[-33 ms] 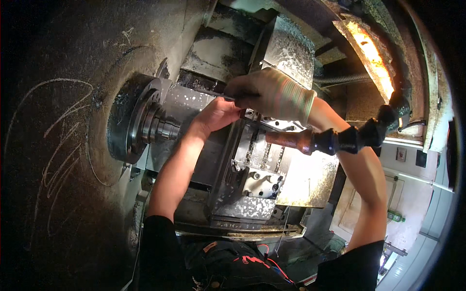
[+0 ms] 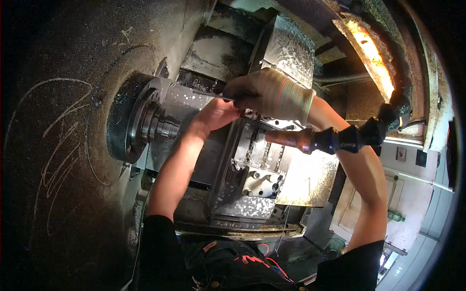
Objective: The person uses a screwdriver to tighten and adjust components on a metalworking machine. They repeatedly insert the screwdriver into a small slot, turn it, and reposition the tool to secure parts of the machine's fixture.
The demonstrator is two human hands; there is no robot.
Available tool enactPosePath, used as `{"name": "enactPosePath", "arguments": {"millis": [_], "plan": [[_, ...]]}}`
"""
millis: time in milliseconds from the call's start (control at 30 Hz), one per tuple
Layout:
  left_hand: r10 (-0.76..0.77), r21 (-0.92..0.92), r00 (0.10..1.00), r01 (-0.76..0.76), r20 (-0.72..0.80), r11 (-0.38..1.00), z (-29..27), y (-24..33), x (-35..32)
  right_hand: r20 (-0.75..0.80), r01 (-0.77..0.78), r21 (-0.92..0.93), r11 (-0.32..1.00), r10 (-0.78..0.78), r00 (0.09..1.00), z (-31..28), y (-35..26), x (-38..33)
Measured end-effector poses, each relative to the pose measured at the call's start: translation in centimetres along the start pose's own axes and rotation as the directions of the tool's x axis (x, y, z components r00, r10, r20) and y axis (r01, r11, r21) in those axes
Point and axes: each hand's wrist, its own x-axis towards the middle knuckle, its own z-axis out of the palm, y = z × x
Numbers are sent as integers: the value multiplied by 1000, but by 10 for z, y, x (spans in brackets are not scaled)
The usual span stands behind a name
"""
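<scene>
My right hand (image 2: pixel 272 94), in a pale knitted glove with coloured stripes at the cuff, is closed around a thin metal rod (image 2: pixel 211 95). The rod sticks out to the left above my other hand; its far end by the glove is hidden. My bare left hand (image 2: pixel 219 114) is just below and left of the glove, fingers bent together at the upper end of the tool block (image 2: pixel 261 183). Whatever its fingertips grip is covered. The tool block has several bolts and sits on the lathe's slide, spotted with coolant.
At the left a round spindle nose with a stepped collet (image 2: pixel 162 130) juts from the dark machine wall (image 2: pixel 63 121). A jointed coolant hose (image 2: pixel 335 139) crosses in front of my right forearm. A bright lamp (image 2: pixel 371 56) glows at the upper right.
The thin rod shows more clearly above my left hand, where it was barely visible. My gloved right hand has shifted very slightly; my left hand stays nearly in place.
</scene>
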Motion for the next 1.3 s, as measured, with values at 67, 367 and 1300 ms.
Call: {"name": "enactPosePath", "arguments": {"millis": [67, 367, 1300], "plan": [[-37, 264, 999, 44, -31, 963, 13, 24, 6, 36, -31, 22, 999, 30, 999, -4, -2, -7], [23, 109, 1000, -22, -6, 994, 4, 4, 3, 184, 31, -70, 997, -18, 983, -3, -13, 0], [-212, -679, 945, 327, 249, 657, -1, -4, 17, 16, -16, 993, -120, 5, 1000, 67, 73, -63]]}}
